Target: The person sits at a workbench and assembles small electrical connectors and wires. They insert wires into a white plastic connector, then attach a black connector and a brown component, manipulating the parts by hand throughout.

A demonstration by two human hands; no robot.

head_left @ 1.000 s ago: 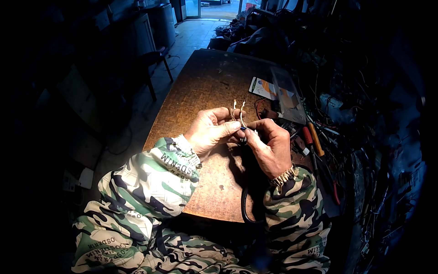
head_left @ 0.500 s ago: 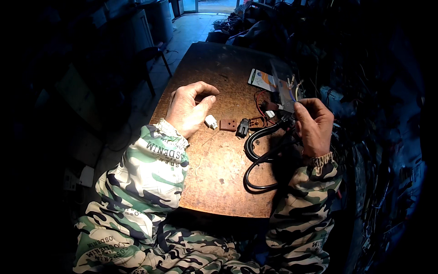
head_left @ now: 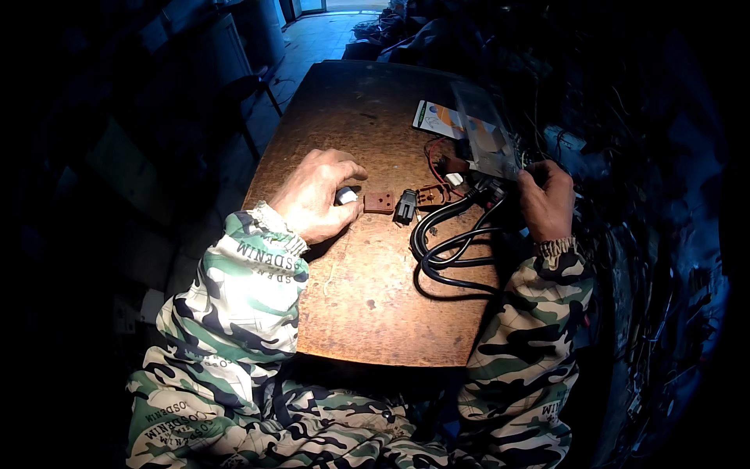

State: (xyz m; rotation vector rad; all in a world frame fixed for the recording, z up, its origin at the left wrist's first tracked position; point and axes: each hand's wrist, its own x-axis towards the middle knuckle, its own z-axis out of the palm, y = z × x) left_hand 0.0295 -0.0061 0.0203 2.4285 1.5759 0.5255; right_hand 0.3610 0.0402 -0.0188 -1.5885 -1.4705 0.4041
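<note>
My left hand (head_left: pixel 316 195) curls its thumb and fingers round a small white connector (head_left: pixel 346 195) at the table's left-middle, its fingertips partly hiding it. Just right of it lie a brown rectangular block with holes (head_left: pixel 379 203), a black plug piece (head_left: pixel 405 207) and an opened brown half-shell with brass contacts (head_left: pixel 432 196). On the right side, my right hand (head_left: pixel 549 199) is closed in a pinch at the lower corner of a clear plastic bag (head_left: pixel 491 141). Coiled black cable (head_left: pixel 426 254) lies below and left of that hand.
A white, orange and green printed card (head_left: pixel 437 119) lies partly under the bag. A thin red wire (head_left: pixel 432 156) and another white connector (head_left: pixel 454 180) are beside the cable. The wooden table (head_left: pixel 375 313) has dark clutter along its right; a stool (head_left: pixel 250 90) stands on the left.
My left hand has lowered and come round the white connector. My right hand has moved right and spread the clear bag; the cable coils have shifted. The view has also moved slightly.
</note>
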